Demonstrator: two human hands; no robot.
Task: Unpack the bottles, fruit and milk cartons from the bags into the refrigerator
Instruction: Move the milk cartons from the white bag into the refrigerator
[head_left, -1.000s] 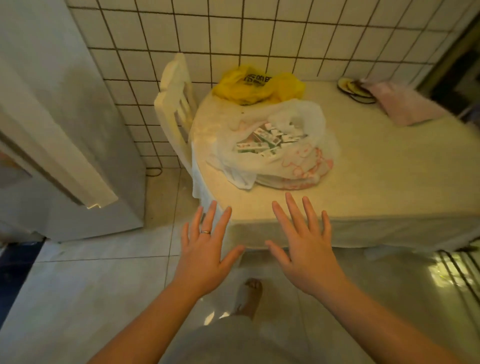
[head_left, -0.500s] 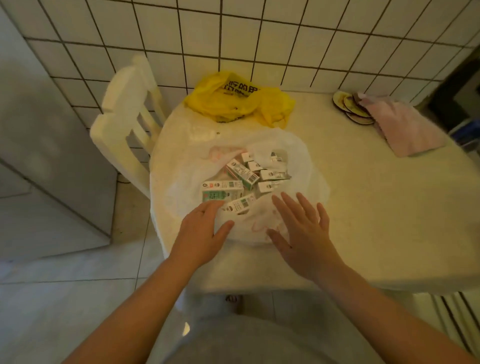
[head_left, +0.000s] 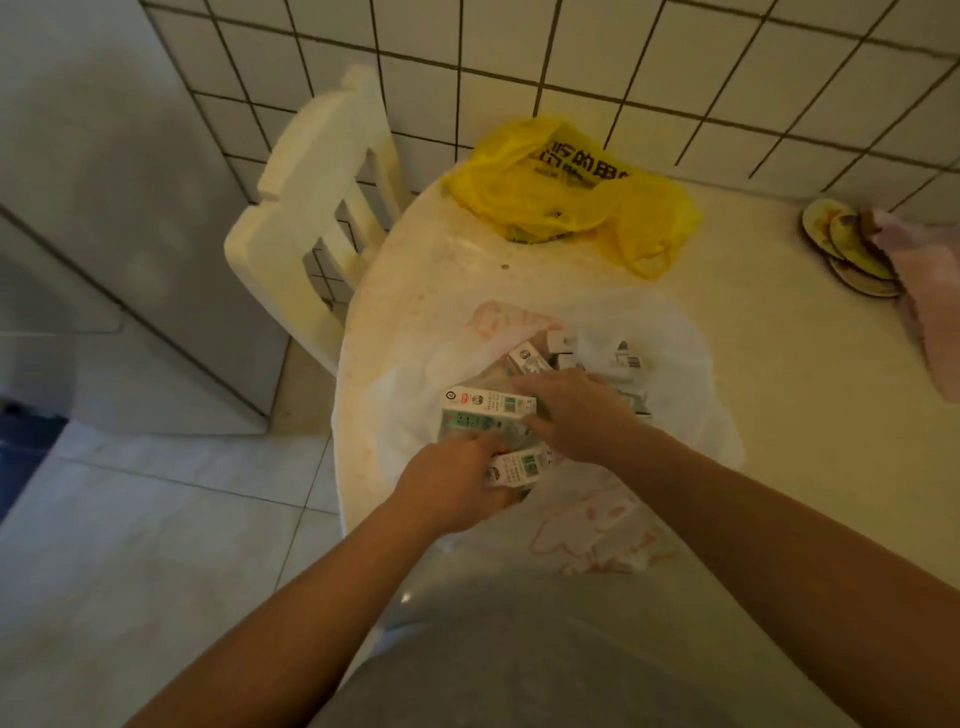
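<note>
Both hands digging in white bag (head_left: 670, 332) on table (head_left: 779, 415).
L hand (head_left: 452, 486) closing round a milk carton (head_left: 514, 467); R hand (head_left: 576, 415) pressing on another carton (head_left: 485, 410), grip unclear.

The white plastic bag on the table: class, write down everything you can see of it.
The white plastic bag is thin, translucent film with faint pink print, crumpled and lying open and flattened on the cream table near its front left edge. Several small milk cartons lie jumbled inside. Both hands reach into its mouth: the left hand on a near carton, the right hand over the pile. A yellow bag sits apart behind it, by the tiled wall.
</note>
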